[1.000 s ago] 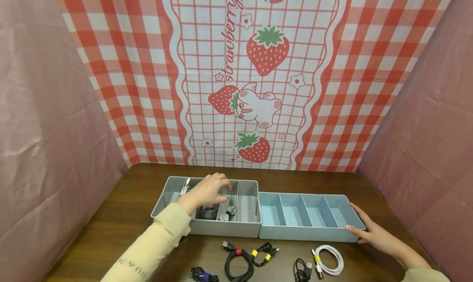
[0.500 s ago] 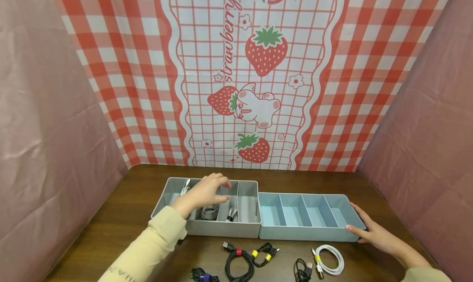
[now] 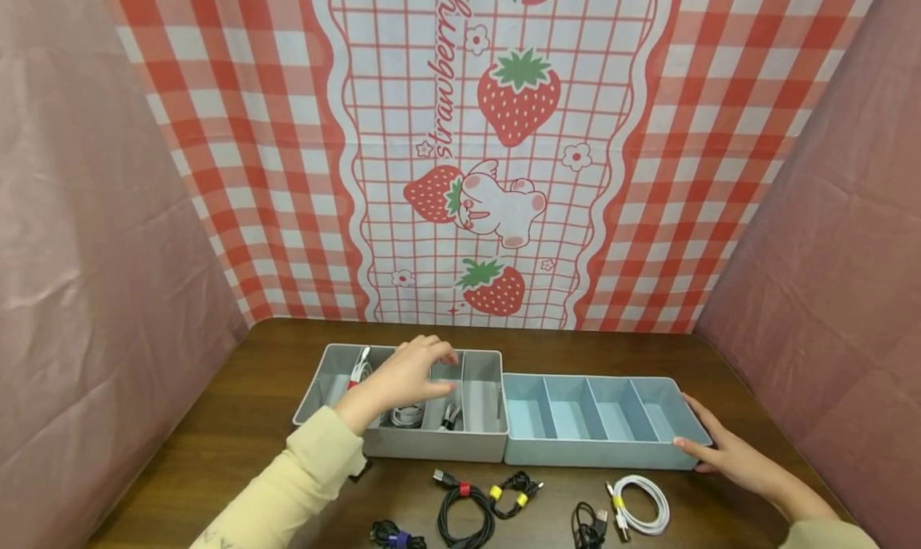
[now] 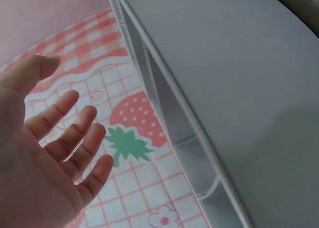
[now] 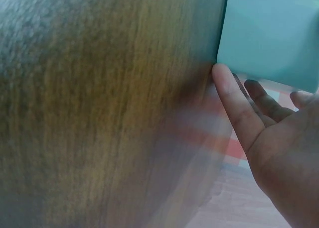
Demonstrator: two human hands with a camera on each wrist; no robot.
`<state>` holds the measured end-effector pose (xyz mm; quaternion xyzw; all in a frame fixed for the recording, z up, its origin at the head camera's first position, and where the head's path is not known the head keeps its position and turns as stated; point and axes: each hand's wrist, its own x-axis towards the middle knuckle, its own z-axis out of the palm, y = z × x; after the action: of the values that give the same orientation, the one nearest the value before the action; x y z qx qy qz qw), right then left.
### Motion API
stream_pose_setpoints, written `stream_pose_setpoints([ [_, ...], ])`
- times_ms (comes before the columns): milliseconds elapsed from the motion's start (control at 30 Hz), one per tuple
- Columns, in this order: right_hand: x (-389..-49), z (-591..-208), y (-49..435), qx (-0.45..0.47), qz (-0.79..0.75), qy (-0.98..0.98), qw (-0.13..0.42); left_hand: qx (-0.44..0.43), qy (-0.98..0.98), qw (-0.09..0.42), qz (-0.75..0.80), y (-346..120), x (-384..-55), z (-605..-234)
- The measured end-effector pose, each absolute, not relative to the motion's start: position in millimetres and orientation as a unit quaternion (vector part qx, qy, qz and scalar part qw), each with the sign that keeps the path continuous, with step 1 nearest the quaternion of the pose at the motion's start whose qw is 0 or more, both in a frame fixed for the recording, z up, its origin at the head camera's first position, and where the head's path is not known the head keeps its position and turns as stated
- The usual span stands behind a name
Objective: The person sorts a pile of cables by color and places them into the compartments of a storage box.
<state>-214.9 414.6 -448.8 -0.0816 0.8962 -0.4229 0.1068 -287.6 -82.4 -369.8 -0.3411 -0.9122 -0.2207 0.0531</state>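
My left hand [image 3: 406, 373] hovers over the grey divided box [image 3: 446, 447], fingers spread and loosely bent, holding nothing. In the left wrist view the bare palm [image 4: 45, 173] faces the camera beside the box wall [image 4: 234, 78]. Below the hand, a short cable with a black tie [image 3: 450, 417] lies in one compartment and a coiled light cable [image 3: 407, 415] in the compartment to its left. A white cable with a red tie [image 3: 360, 369] stands farther left. My right hand [image 3: 741, 457] touches the right end of the light blue divided box [image 3: 597, 455] with fairly straight fingers [image 5: 234, 93].
On the table in front of the boxes lie a black cable with a red tie [image 3: 440, 517], a black one with yellow ties [image 3: 496, 504], a black one with a purple tie [image 3: 397, 539], another black cable [image 3: 590, 533] and a white coil [image 3: 660, 501]. A checked strawberry cloth [image 3: 518, 285] hangs behind.
The short cable below my left hand has shifted slightly right and now lies still in its compartment. The left hand has drifted a little right. The right hand has stayed put.
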Motion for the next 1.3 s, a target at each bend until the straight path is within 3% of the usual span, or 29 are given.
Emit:
stream_pose_setpoints([
  [867,-214,-446,413,-0.083,-0.423,0.896,0.108,-0.313,-0.913,0.097,-0.242,-65,-245,-348],
  [1300,-214,-447,413,-0.081,-0.421,0.897,0.11,-0.294,-0.907,0.093,-0.285,-51,-225,-344],
])
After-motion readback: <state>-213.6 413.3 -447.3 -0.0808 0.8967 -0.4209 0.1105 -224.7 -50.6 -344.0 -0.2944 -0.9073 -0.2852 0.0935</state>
